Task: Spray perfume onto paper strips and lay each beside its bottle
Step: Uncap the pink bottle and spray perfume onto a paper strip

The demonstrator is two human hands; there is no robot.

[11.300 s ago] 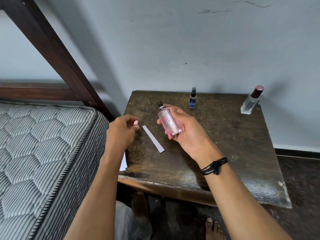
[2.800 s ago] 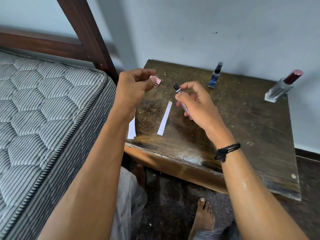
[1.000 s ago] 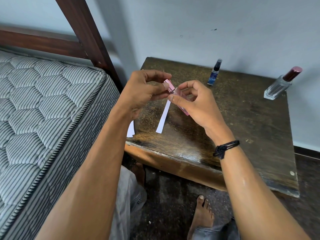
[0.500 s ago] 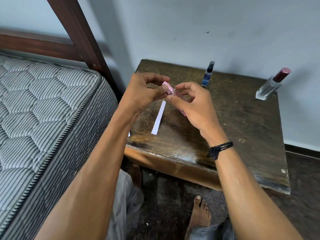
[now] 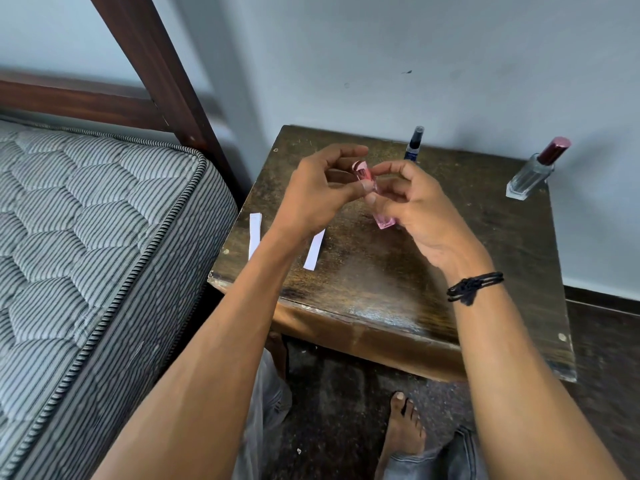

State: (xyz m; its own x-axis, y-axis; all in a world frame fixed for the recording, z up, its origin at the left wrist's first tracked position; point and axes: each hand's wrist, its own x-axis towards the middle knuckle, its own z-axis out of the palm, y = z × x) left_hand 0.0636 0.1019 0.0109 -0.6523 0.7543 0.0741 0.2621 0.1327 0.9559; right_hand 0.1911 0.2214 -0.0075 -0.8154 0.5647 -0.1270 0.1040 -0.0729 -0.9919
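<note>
Aloft, pink bottle [image 5: 384,221]: right hand [image 5: 424,211] grips body, left hand [image 5: 311,194] seemingly pinches cap [image 5: 362,169].

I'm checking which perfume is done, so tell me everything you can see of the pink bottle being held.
The pink bottle is small and slim, clear and pink-tinted, with a squared base. Its shiny pink cap sits at the top end. It is tilted, cap up-left, base down-right, held above the table and seemingly clear of it. The left hand pinches the cap end; the right hand curls round the body, hiding its middle.
</note>
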